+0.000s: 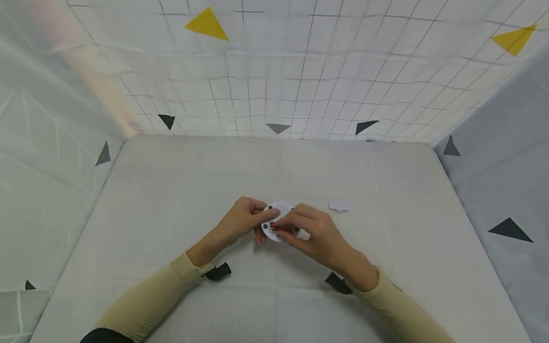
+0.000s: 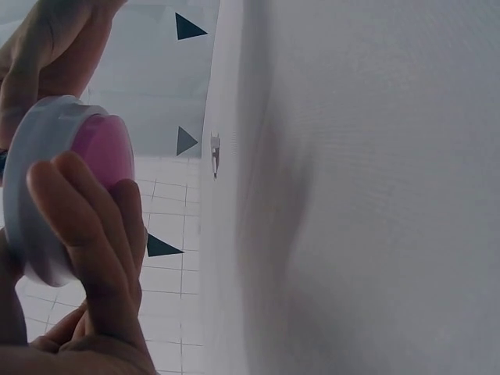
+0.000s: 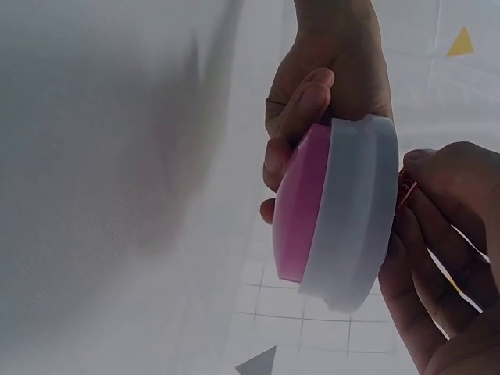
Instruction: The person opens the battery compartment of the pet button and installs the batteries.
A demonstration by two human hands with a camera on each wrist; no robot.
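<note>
My left hand (image 1: 240, 219) grips a round white push-button device (image 1: 280, 208) by its left side, thumb over the perforated back. A pink button dome (image 2: 108, 156) faces down on its other side, with fingers curled beneath it. Small dark dots sit around the white rim. Near the edge, an opening in the back shows red and dark parts. There my right hand (image 1: 315, 233) pinches a small red wire-like piece (image 3: 405, 190) between thumb and fingertips, close against the back. The right fingers partly hide that opening. Both hands hold the device above the table.
A small white rectangular cover (image 1: 338, 205) with a tab lies on the white table (image 1: 214, 166), to the right of the hands. White sheet walls with grid lines and dark and yellow triangles enclose the table at the back and sides. Dark straps hang at both sleeve cuffs.
</note>
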